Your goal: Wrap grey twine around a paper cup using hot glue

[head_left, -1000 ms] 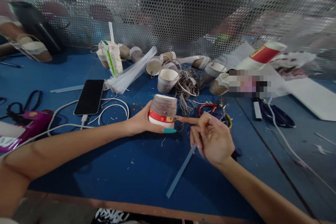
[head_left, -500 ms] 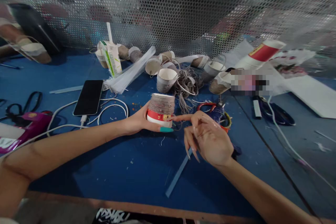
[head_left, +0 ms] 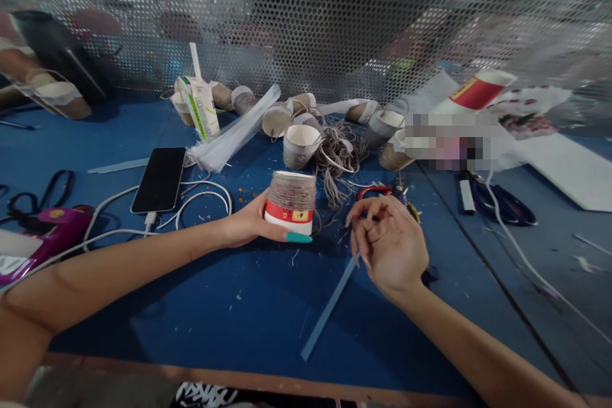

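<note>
My left hand [head_left: 255,220] grips a paper cup [head_left: 289,227] from its left side, thumb with a long teal nail across the front. Grey-brown yarn [head_left: 291,190] is wound in rows around the cup's upper part; a red printed band and white edge show below. A thin loose strand trails from the cup's right side. Apart from the cup, my right hand [head_left: 389,242] is palm up with fingers loosely bent and spaced, nothing visible in them. Under its fingers lies a translucent glue stick [head_left: 329,306]. Red-handled scissors [head_left: 375,191] are partly hidden behind this hand.
Behind the cup lie a tangle of yarn [head_left: 342,146], several wrapped cups [head_left: 301,146], a bundle of glue sticks [head_left: 234,134] and a drink carton [head_left: 203,108]. A phone [head_left: 159,178] with a white cable and a purple glue gun [head_left: 64,236] sit left. A perforated metal screen [head_left: 306,25] stands behind.
My right hand has drawn back to the right from the cup; its outstretched index finger is now bent. My left hand still holds the cup in nearly the same place.
</note>
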### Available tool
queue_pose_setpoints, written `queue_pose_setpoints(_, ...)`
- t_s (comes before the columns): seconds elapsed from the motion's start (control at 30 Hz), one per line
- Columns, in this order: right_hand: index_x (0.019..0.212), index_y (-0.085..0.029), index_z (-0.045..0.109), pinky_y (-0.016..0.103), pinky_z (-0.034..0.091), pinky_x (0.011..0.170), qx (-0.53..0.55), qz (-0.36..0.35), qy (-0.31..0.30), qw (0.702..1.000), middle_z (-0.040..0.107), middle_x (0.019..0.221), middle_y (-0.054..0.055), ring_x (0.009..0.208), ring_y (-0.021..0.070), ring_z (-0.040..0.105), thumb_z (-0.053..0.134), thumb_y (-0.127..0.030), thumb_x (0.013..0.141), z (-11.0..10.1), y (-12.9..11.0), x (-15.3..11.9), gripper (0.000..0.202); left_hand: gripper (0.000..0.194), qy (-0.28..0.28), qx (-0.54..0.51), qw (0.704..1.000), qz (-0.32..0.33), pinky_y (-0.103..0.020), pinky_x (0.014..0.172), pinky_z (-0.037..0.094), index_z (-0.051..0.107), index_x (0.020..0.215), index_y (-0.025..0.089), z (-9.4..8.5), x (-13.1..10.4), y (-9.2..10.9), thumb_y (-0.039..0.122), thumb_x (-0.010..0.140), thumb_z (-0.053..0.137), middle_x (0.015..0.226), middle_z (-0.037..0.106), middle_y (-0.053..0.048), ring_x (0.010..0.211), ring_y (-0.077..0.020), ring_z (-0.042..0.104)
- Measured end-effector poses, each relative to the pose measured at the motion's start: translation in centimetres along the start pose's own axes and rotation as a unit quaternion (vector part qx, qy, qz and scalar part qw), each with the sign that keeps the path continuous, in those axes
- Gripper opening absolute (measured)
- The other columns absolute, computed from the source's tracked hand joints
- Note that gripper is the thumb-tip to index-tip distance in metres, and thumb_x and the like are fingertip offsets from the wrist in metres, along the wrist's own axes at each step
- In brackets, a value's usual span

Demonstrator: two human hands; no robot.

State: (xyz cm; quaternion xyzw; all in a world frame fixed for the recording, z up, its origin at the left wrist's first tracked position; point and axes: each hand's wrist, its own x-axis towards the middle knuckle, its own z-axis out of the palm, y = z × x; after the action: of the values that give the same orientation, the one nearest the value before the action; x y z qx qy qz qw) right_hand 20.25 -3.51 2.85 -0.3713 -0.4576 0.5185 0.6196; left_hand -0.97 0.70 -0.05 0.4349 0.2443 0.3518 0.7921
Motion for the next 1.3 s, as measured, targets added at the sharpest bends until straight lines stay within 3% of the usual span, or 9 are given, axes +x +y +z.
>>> queue_pose_setpoints(0.17,0.074,-0.021,0.048,0.025,0.044,0.03,-0.04,0.02,-0.148,0.988,0.071,0.092,0.006,0.032,0.0062,0.044,0.045,-0.042,0.093,0.4,-0.5,-1.3,0.028,0.072,0.084,0.107,0.991,0.01,-0.044,0.093,0.05,0.05,0.109,0.017,0.7,0.1,-0.2,0.017,0.049,0.089,0.103,0.069,-0.007,0.096,-0.0235,0.068)
queue_pose_setpoints(0.23,0.075,-0.021,0.048,0.026,0.047,0.037,-0.129,-0.045,-0.202,0.97,0.072,0.098,0.009,0.038,0.0079,0.05,0.04,-0.037,0.097,0.4,-0.5,-1.8,0.028,0.079,0.139,0.16,0.977,0.034,-0.046,0.098,0.048,0.043,0.11,0.019,1.2,0.2,-0.4,0.017,0.047,0.09,0.109,0.066,-0.008,0.105,-0.026,0.065)
queue_pose_setpoints(0.4,0.078,-0.021,0.047,0.026,0.039,0.041,-0.343,-0.232,-0.327,0.85,0.07,0.119,0.015,0.045,0.0084,0.052,0.036,-0.034,0.098,0.0,0.2,-1.9,0.026,0.087,0.165,0.202,0.961,0.095,-0.047,0.099,0.048,0.035,0.112,0.019,1.8,0.1,-1.0,0.023,0.045,0.091,0.112,0.063,-0.009,0.11,-0.0284,0.063)
queue_pose_setpoints(0.6,0.078,-0.021,0.046,0.027,0.042,0.045,-0.398,-0.221,-0.286,0.843,0.068,0.126,0.016,0.044,0.0076,0.051,0.033,-0.03,0.098,0.3,0.0,-2.0,0.026,0.085,0.17,0.236,0.954,0.069,-0.048,0.096,0.049,0.035,0.116,0.019,1.5,0.0,-1.0,0.029,0.051,0.089,0.107,0.063,-0.008,0.104,-0.0273,0.064)
queue_pose_setpoints(0.73,0.073,-0.022,0.051,0.027,0.044,0.046,-0.39,-0.314,-0.204,0.841,0.075,0.086,0.008,0.049,0.0114,0.057,0.035,-0.021,0.095,0.0,0.3,-2.2,0.027,0.083,0.181,0.242,0.951,0.067,-0.047,0.094,0.05,0.035,0.114,0.018,1.6,0.1,-1.0,0.028,0.052,0.089,0.108,0.064,-0.009,0.103,-0.0268,0.065)
queue_pose_setpoints(0.87,0.071,-0.022,0.051,0.024,0.043,0.046,-0.372,-0.383,-0.158,0.831,0.061,0.056,0.001,0.055,0.0135,0.064,0.034,-0.014,0.093,-0.2,0.3,-1.9,0.028,0.081,0.188,0.235,0.95,0.083,-0.046,0.093,0.05,0.036,0.111,0.018,1.7,0.2,-1.1,0.027,0.051,0.089,0.11,0.065,-0.01,0.103,-0.0265,0.065)
queue_pose_setpoints(1.07,0.08,-0.022,0.047,0.023,0.039,0.041,-0.424,-0.283,-0.333,0.793,0.075,0.093,0.009,0.049,0.0102,0.058,0.038,-0.026,0.093,1.0,-0.1,-1.4,0.016,0.086,0.18,0.235,0.949,0.103,-0.046,0.095,0.048,0.033,0.115,0.019,1.7,0.1,-1.3,0.032,0.051,0.089,0.114,0.063,-0.011,0.105,-0.0275,0.064)
queue_pose_setpoints(1.17,0.083,-0.023,0.046,0.024,0.038,0.041,-0.438,-0.262,-0.328,0.795,0.074,0.107,0.012,0.054,0.0119,0.061,0.04,-0.026,0.093,1.3,-0.1,-1.6,0.012,0.086,0.185,0.251,0.945,0.104,-0.047,0.097,0.046,0.032,0.117,0.019,1.7,-0.1,-1.4,0.033,0.053,0.088,0.117,0.061,-0.012,0.107,-0.0291,0.063)
queue_pose_setpoints(1.3,0.076,-0.024,0.051,0.03,0.045,0.047,-0.413,-0.295,-0.244,0.826,0.076,0.091,0.009,0.06,0.0176,0.066,0.041,-0.023,0.091,-0.1,0.6,-2.2,0.018,0.086,0.196,0.256,0.942,0.095,-0.049,0.098,0.046,0.033,0.118,0.019,1.8,-0.2,-1.2,0.032,0.053,0.089,0.114,0.062,-0.011,0.109,-0.0305,0.063)
